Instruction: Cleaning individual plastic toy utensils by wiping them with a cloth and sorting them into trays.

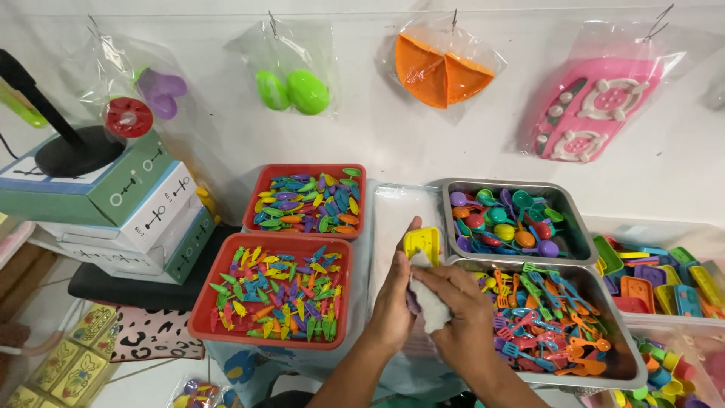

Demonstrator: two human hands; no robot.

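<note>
My left hand [393, 298] and my right hand [462, 311] meet in front of me, low in the head view. Together they hold a small clear plastic bag [430, 304], with a purple piece showing at its left side. A small yellow plastic toy [421, 243] sticks up above the fingers of my left hand. Both hands hover over a clear plastic-lined tray [396, 208] between the red trays and the metal ones.
Two red trays [260, 177], [202, 310] hold several small colourful toy pieces. Two metal trays [578, 242], [627, 355] hold toy spoons and forks. Clear bins of toys [664, 279] stand at right. Stacked boxes [128, 204] sit at left. Bagged toys [445, 68] hang on the wall.
</note>
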